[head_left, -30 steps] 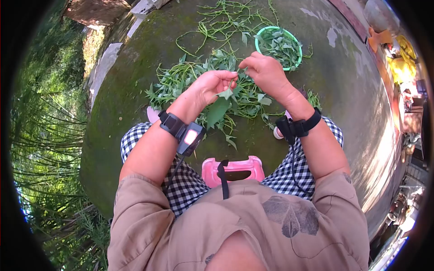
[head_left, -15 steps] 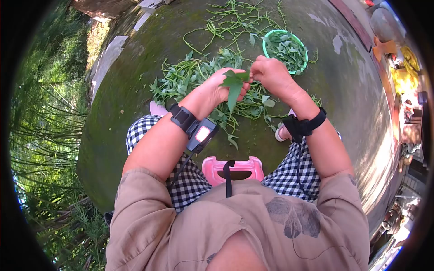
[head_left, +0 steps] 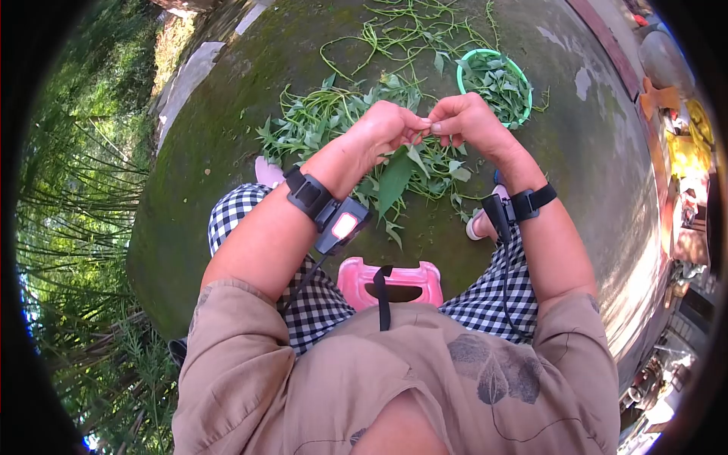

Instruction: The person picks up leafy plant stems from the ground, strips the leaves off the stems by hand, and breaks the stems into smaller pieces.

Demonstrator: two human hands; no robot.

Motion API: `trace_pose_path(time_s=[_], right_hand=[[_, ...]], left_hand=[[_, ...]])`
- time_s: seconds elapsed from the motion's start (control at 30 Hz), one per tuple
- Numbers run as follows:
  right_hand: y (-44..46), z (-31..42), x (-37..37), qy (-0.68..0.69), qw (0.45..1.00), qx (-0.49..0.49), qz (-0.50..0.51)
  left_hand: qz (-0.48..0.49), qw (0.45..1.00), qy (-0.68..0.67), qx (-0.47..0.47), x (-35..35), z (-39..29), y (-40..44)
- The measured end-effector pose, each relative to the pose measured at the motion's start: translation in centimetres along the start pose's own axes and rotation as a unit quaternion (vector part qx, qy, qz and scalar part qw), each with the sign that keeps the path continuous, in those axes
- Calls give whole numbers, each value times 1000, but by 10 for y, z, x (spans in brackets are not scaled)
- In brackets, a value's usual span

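My left hand point(head_left: 388, 130) is closed in a pinch on a leafy green stem, and a large green leaf point(head_left: 394, 180) hangs below its fingers. Fingertip to fingertip with it, my right hand point(head_left: 472, 123) pinches the same stem; the gripped part is mostly hidden. Both hands are above a pile of leafy vines point(head_left: 315, 125) on the ground. Just beyond my right hand is a round basket with a light green rim point(head_left: 460, 76), filled with picked leaves point(head_left: 497, 85).
Long, mostly bare stems point(head_left: 406, 38) lie beyond the pile on the mossy ground point(head_left: 220, 152). A pink plastic stool point(head_left: 390, 279) shows between my knees. Dense plants point(head_left: 83, 227) border the left; a yellow bag point(head_left: 691, 144) and assorted items line the right.
My hands have come together at the fingertips, and the left has turned over. The leaf now hangs lower, below the fingers. The view has shifted slightly.
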State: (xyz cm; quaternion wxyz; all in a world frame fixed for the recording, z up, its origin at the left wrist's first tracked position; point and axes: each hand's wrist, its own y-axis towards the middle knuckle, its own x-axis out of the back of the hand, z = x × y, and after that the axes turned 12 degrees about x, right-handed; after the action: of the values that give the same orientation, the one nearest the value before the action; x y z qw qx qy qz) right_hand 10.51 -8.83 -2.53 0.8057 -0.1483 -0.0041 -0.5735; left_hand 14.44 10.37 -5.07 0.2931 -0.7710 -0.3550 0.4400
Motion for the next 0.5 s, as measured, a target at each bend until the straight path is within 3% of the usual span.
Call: trace_pose_path(time_s=[0.17,0.3,0.5], right_hand=[[-4,0,-6,119,991,21,-63],[-3,-5,-7,195,976,25,-95],[-1,-4,10,218,964,43,-146]], left_hand=[[42,997,36,-56,5,0,-3],[7,995,34,-97,-4,-1,-9],[-8,995,65,-76,-5,0,-8]])
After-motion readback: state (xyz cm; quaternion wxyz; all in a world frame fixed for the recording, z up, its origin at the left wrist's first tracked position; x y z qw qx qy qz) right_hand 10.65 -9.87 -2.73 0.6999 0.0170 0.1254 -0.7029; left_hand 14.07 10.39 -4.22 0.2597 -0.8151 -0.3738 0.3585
